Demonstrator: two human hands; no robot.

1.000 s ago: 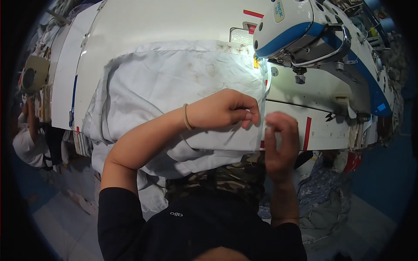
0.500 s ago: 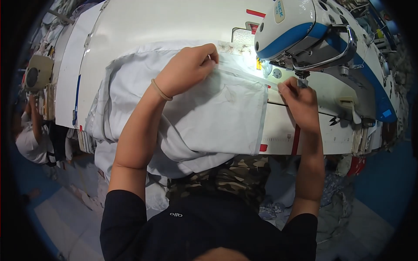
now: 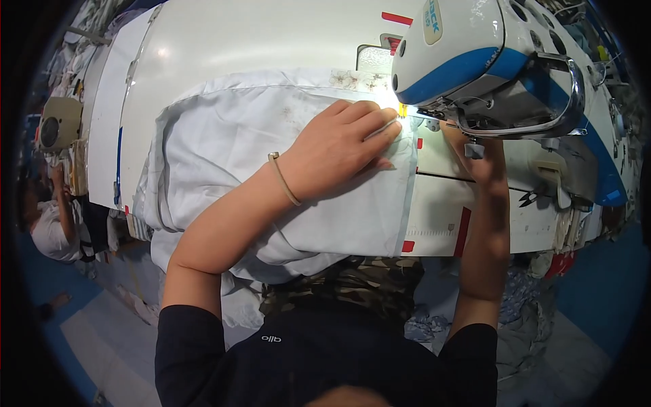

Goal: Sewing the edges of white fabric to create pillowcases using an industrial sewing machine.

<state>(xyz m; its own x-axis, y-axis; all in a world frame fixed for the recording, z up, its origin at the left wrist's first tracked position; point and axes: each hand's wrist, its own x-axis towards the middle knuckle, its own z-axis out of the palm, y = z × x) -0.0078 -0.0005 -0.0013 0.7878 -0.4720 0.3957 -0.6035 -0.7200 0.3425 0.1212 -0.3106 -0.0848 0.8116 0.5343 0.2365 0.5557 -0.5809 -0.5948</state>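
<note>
White cloth point(image 3: 224, 156) is spread over the machine bed, its right end beside the needle area of a white and blue sewing machine point(image 3: 468, 74). My left hand point(image 3: 349, 142) lies on this cloth, fingers extended toward the lit needle area and thumb apart. Beyond the cloth's right edge, my right hand point(image 3: 475, 156) reaches up behind the machine head. The head hides its fingers, so what they hold does not show. Floral fabric point(image 3: 359, 80) shows along the cloth's far edge.
Thread snips point(image 3: 527, 198) lie on the white table point(image 3: 441, 193) at the right. Red tape point(image 3: 463, 230) marks the table's near part. Cloth hangs over the front edge above my lap. Another person point(image 3: 57, 227) sits at the far left, near a beige machine point(image 3: 60, 124).
My left hand has moved right, from a raised grip on the cloth's edge to lying on it by the needle. My right hand has gone farther in behind the machine head.
</note>
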